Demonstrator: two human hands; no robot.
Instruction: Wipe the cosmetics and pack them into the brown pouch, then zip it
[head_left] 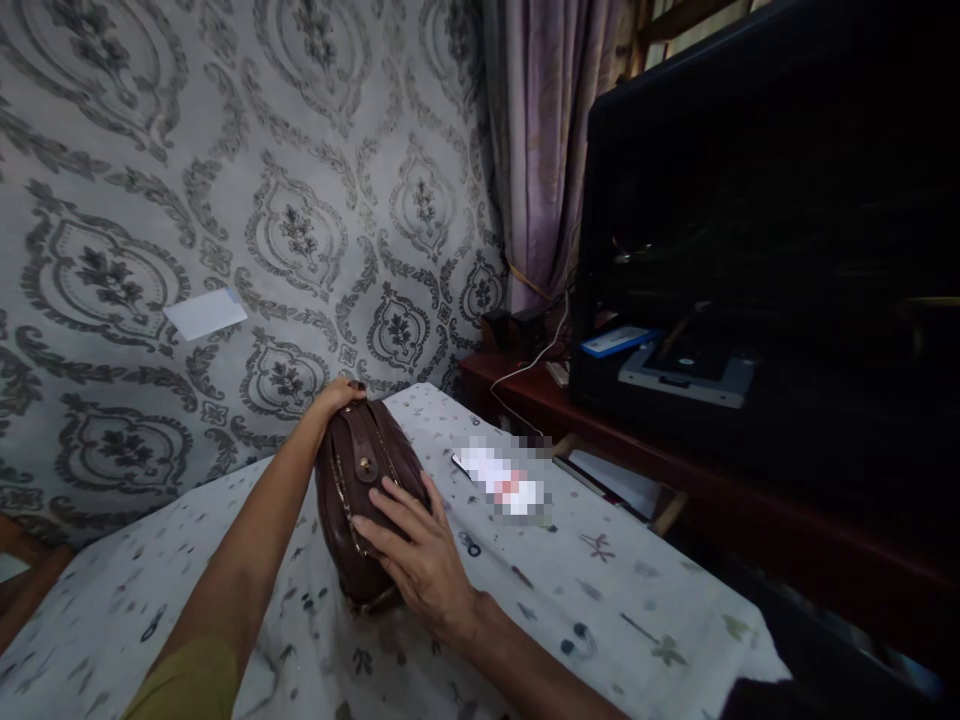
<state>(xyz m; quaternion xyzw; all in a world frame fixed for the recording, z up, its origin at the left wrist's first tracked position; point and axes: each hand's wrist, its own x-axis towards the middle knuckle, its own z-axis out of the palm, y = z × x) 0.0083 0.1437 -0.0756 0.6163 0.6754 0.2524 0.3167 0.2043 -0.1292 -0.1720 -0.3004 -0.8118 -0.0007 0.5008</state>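
while both hands steady it from either end, a small brown leather handbag [365, 497] stands on its edge near the middle of the frame, resting on a white tablecloth [622, 600] printed with little grey motifs. the left hand [339, 393] curls over the bag's far end, fingers closed around the top edge near the wall. the right hand [420, 550] lies flat and spread against the near side panel, pressing rather than gripping, so the bag is pinched between the two hands rather than held by either alone. a brass stud and gold zip trim show on the face turned upward.

just right of the bag, on the cloth, lies a small blurred-out card or packet [504, 480], apart from the hands. further right, a dark wooden shelf [660, 470] carries a large black screen [772, 230], a blue-and-white box [619, 341] and a white cable [536, 362]. patterned grey wallpaper [225, 180] fills the upper left, with a pale slip of paper [205, 313] stuck on it; a lilac curtain [551, 130] hangs at upper centre.

as a judgement: the bag is balanced on a narrow edge, so if the flat right hand eases off, it would likely flop onto its side. the loose cloth could also slide under pressure and drag the blurred item toward the table's edge.
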